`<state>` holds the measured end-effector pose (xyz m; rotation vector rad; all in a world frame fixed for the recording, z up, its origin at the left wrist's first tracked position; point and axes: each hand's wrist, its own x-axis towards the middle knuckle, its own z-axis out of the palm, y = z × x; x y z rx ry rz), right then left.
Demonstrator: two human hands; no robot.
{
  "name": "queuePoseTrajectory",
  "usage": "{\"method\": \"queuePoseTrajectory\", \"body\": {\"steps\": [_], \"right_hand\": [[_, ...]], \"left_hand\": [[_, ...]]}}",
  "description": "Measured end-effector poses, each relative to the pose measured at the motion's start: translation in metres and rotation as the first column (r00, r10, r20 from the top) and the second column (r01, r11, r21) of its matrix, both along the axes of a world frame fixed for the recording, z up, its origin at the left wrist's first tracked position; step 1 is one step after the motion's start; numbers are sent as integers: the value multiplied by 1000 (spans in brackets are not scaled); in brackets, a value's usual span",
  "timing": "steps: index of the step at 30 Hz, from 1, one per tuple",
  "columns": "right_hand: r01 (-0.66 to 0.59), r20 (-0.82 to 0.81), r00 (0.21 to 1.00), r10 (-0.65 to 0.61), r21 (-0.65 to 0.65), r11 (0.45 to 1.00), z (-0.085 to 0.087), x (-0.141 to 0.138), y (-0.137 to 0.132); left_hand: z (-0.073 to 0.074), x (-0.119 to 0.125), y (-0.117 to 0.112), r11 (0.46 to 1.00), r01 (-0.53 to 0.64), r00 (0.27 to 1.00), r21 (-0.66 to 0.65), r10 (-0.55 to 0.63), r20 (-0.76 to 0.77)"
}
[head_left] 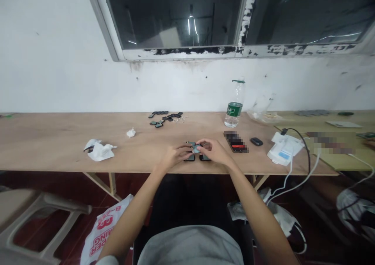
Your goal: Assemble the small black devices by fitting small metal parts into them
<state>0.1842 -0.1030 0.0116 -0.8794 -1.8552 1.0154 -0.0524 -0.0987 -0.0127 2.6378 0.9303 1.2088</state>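
Between my two hands, just above the table near its front edge, is a small flat grey-blue piece (196, 149). The fingertips of my left hand (175, 155) close on its left side. My right hand (216, 151) pinches its right side with thumb and fingers. Beneath the hands lie similar dark-edged flat pieces, one at the left (190, 158) and one at the right (204, 157), the latter partly covered by my right hand. What exactly these pieces are is too small to tell.
Farther back are a pile of dark flat pieces (168, 118) and small white bits (179, 120). A water bottle (233, 108), a phone (236, 142), a black case (256, 141) and a white cabled device (281, 152) stand right. Crumpled tissue (101, 151) lies left.
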Motion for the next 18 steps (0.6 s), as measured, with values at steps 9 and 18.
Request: {"method": "queuePoseTrajectory", "body": {"steps": [9,18], "right_hand": [[4,-41,999,-5,-38,999,0,-1,1],[-8,-42,999,7,-33,999,-9,0,8]], "left_hand": [[2,0,-1,991,48,999,121,-49,7],[2,1,-1,998,28,999,50,-27,-29]]}}
